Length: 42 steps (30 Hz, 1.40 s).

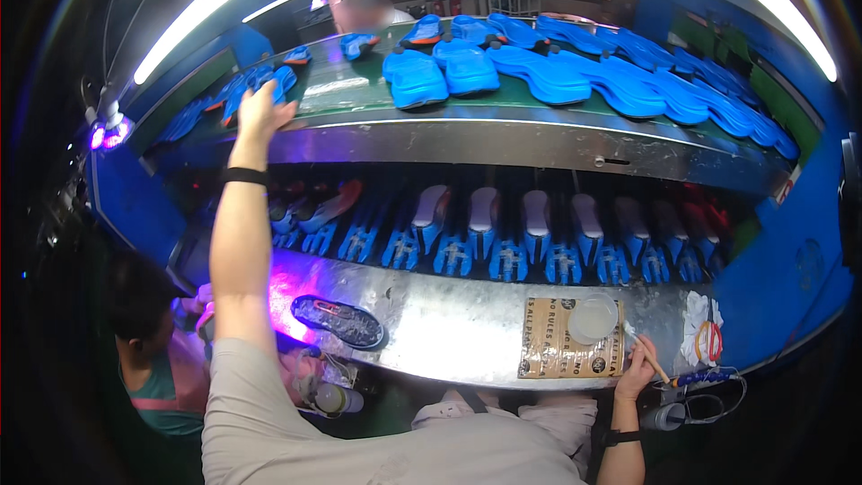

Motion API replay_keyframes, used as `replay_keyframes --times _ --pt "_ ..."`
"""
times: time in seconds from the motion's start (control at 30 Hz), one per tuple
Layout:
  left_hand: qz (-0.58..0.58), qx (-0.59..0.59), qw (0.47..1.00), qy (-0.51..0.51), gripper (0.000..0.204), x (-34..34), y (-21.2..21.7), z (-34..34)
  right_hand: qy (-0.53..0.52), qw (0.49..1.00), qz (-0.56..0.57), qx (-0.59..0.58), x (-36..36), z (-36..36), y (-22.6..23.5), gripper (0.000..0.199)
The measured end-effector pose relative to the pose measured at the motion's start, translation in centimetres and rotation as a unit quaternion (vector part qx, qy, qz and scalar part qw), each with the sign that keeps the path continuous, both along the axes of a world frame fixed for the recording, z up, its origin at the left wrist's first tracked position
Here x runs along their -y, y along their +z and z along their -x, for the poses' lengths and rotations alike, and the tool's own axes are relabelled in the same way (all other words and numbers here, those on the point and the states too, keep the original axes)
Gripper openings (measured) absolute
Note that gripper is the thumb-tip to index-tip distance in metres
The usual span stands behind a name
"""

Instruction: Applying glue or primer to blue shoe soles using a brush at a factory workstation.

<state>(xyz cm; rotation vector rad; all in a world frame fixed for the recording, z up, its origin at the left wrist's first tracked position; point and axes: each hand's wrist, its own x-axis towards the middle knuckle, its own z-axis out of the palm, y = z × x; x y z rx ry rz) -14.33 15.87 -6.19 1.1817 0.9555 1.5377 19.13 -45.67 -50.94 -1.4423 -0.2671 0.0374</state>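
Note:
My left hand (259,115) reaches up to the left part of the upper belt. Its thumb is spread from the fingers, and the fingertips are at a bright blue shoe sole (284,83); whether they touch it, I cannot tell. At the right of the metal bench, my right hand (636,372) is closed round the wooden handle of a brush (652,359). The brush's pale head leans towards a white bowl (593,319) of whitish liquid, which stands on a printed cardboard sheet (544,361). A dark shoe upper (337,321) lies on the bench's left side, under violet light.
Many blue soles (548,76) line the upper belt (346,94). Below it, a lower rack holds shoe lasts (536,213) and blue clamps (452,257). White cloth (697,328) lies at the bench's right end. A co-worker (162,355) sits close on the left; another person is behind the belt.

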Motion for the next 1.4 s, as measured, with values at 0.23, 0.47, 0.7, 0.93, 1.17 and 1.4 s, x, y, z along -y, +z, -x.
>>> replay_keyframes --times 0.23,0.47,0.7,0.93,1.17,1.4 --pt "0.045 -0.083 0.994 -0.05 0.039 -3.5 0.0 5.7 0.018 1.0 -0.008 0.011 -0.5 0.1 0.7 0.027" --pt "-0.183 -0.399 0.874 0.209 0.028 9.6 -1.0 2.8 0.012 1.0 -0.022 0.0 0.3 -0.2 1.7 0.026" --pt "-0.416 -0.378 0.673 0.481 0.024 19.5 -4.9 6.2 0.126 0.991 -0.014 0.045 -1.0 0.1 9.2 0.022" --pt "-0.289 -0.105 0.948 0.078 0.02 29.4 -9.8 -0.9 0.226 0.942 0.195 0.156 -5.0 0.6 15.6 0.014" --pt "0.105 -0.026 0.929 -0.354 0.032 34.3 -24.9 0.0 0.233 0.932 0.239 0.143 -5.0 1.2 16.3 0.014" --pt "0.278 0.063 0.752 -0.594 0.081 39.6 -28.4 -0.3 0.183 0.945 0.105 0.251 -4.4 1.2 15.9 0.019"
